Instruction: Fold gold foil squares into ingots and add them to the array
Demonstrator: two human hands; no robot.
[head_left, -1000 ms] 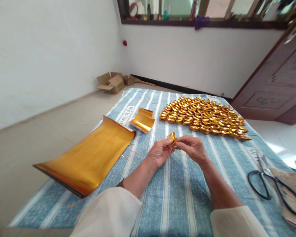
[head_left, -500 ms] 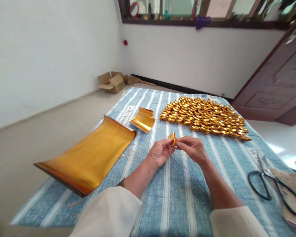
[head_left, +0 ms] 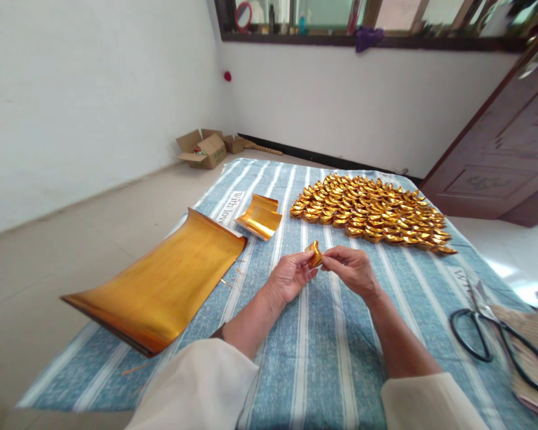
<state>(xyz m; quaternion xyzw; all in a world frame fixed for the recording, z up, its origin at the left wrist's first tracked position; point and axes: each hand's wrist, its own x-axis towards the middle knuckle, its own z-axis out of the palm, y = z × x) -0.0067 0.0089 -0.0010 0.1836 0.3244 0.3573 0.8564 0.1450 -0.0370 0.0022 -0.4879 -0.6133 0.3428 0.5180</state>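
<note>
Two hands are seen, a left hand [head_left: 289, 276] and a right hand [head_left: 350, 270], and one small gold piece [head_left: 314, 253] is held between them. One large gold sheet stack [head_left: 159, 283] is counted on the cloth [head_left: 323, 358], and one small stack of cut gold squares [head_left: 259, 218] beside it. The folded gold ingots [head_left: 372, 216] are laid in a single patch; they are too many and too small to be counted exactly, well over a hundred. One pair of scissors [head_left: 497, 340] is seen at the right, and two cardboard boxes [head_left: 204, 149] by the wall. One door [head_left: 506, 149] and one window [head_left: 341, 18] are counted
</note>
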